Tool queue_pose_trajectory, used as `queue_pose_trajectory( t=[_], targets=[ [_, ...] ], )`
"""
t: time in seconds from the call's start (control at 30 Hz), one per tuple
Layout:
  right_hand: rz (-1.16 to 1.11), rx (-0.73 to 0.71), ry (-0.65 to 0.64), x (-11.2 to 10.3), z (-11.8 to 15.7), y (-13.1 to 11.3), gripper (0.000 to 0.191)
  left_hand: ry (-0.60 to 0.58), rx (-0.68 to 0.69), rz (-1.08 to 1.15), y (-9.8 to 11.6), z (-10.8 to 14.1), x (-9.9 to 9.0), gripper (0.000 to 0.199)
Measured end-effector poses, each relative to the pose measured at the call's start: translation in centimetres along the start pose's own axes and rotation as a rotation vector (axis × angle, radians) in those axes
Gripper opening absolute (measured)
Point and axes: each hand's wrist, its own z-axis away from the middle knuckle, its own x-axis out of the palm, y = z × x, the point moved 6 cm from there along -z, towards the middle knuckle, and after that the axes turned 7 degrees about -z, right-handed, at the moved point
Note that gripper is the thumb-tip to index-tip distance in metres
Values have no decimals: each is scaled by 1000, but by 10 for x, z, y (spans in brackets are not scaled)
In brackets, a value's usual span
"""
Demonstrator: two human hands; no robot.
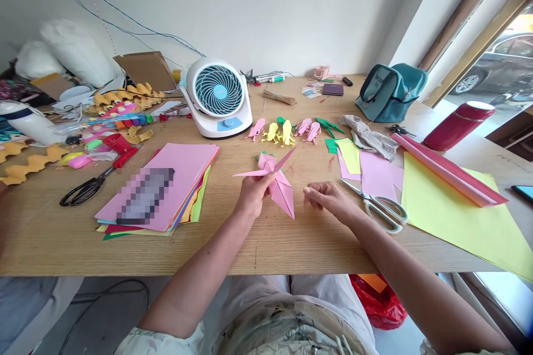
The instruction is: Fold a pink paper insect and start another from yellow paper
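My left hand (pixel 252 197) pinches a pink origami figure (pixel 280 188) between thumb and fingers, held just above the table. The figure has long pointed flaps spreading to the sides and one pointing down toward me. To its right, my right hand (pixel 327 199) is apart from the paper, its fingers curled in and thumb against them, with nothing visible in it. White-handled scissors (pixel 385 212) lie beside my right forearm. Beyond the figure stand several small folded paper frogs in pink (pixel 256 129), yellow (pixel 287 132) and green (pixel 331 126).
A stack of coloured paper (pixel 187 177) lies left, near black-handled scissors (pixel 89 187). Behind is a white fan (pixel 219 91). Rightward are paper pieces (pixel 377 172), a grey cloth (pixel 370 137), a yellow sheet (pixel 449 216), a rolled red sheet (pixel 453 175), a red flask (pixel 458 125) and a teal bag (pixel 391 91).
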Motion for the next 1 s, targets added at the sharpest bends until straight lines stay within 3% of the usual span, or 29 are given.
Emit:
queue_pose_trajectory(
  t=[0.07,0.13,0.4,0.53,0.7,1.0],
  targets=[
    [24,-81,59,-1,-3,-4,53,-41,-31,-45,-6,5,8,42],
    [41,-95,23,6,-7,-1,55,-74,-40,-78,-11,10,15,43],
    [-48,-18,-86,20,-8,10,57,-122,24,-107,-16,11,24,32],
    [10,78,-3,22,-9,15,58,-185,88,-143,-15,12,31,28],
    [-43,114,106,22,-11,25,55,-146,151,-230,-12,16,34,23],
    [-48,139,69,24,-8,22,45,-81,87,-133,-17,10,28,24]
  ],
)
